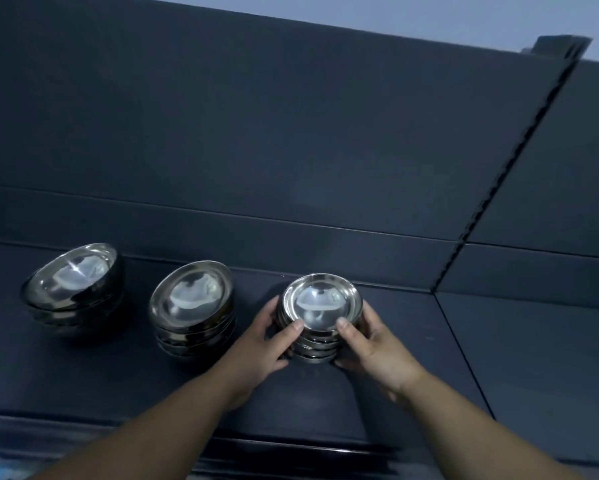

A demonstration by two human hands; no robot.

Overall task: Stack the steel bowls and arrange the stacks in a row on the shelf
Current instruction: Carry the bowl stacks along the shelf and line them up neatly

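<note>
Three stacks of shiny steel bowls stand in a row on the dark shelf [412, 341]. The left stack [73, 282] and the middle stack [192, 299] stand untouched. The right stack [320, 303] sits between both hands. My left hand [267, 341] grips its left side, thumb on the top bowl's rim. On the opposite side my right hand [370, 341] grips the stack, its thumb on the rim too. The stack's lower sides are partly hidden behind my fingers.
A dark back panel [291, 150] rises behind the shelf. A slotted upright [499, 181] runs diagonally at the right, with a further shelf section [540, 358] beyond it. The shelf's front edge [291, 448] lies just below my forearms.
</note>
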